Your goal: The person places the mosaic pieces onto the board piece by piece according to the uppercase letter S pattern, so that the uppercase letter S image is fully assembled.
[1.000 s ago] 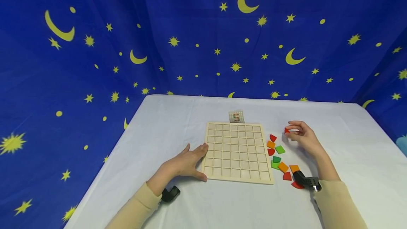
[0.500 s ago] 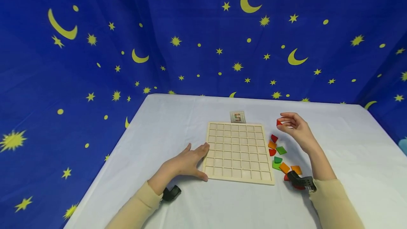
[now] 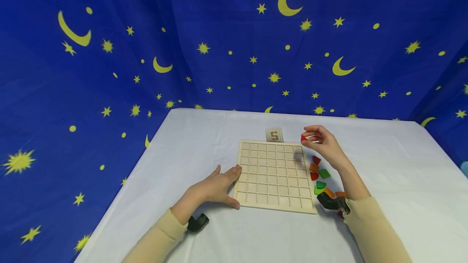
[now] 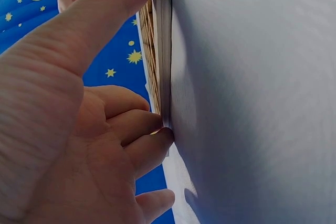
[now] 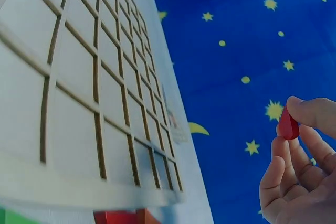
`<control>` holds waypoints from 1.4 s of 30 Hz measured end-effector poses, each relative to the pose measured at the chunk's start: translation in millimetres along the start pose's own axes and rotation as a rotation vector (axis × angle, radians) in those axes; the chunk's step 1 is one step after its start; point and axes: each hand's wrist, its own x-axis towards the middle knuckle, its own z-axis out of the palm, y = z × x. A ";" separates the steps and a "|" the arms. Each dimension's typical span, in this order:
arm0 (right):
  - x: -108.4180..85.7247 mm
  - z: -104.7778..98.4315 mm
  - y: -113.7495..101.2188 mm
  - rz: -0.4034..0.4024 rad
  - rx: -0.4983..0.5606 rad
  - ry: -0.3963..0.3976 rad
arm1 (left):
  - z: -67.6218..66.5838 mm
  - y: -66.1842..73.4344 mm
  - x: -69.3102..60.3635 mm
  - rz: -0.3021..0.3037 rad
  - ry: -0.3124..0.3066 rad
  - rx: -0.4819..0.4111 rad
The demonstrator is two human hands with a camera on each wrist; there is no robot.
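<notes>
A square wooden grid board [image 3: 272, 175] lies flat on the table with bare cells. My left hand [image 3: 215, 186] rests at its left edge, fingers spread, fingertips and thumb touching the side; the left wrist view shows the fingertips against the board's edge [image 4: 164, 51]. Above the board's far right corner, my right hand [image 3: 323, 143] pinches a small red quarter-circle tile [image 5: 288, 125] between thumb and fingertips. Right of the board lie loose tiles: red [image 3: 314, 176], orange [image 3: 314, 167], light green [image 3: 324, 173] and dark green [image 3: 321, 185]. My right wrist's camera hides some of them.
A small pattern card [image 3: 274, 135] with an S-like figure lies just behind the board. White cloth covers the table [image 3: 270, 238]. A blue curtain [image 3: 226, 19] with yellow stars and moons hangs behind and at the sides.
My right hand has moved left with the red tile, from beyond the loose tiles to over the board's far right corner. My left hand stays at the board's edge.
</notes>
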 end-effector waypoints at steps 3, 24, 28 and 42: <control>4.9 6.8 -1.9 0.010 -0.009 -0.020 | -0.2 -0.3 0.3 0.002 0.002 0.002; 18.6 41.1 7.6 0.016 -0.120 -0.187 | 3.3 -2.3 1.4 -0.007 0.008 0.019; 19.5 45.0 9.0 0.022 -0.135 -0.197 | 3.1 -1.4 1.4 -0.011 0.005 0.012; 12.7 55.9 -5.3 0.050 -0.173 -0.239 | 3.6 0.8 1.6 -0.016 0.004 0.018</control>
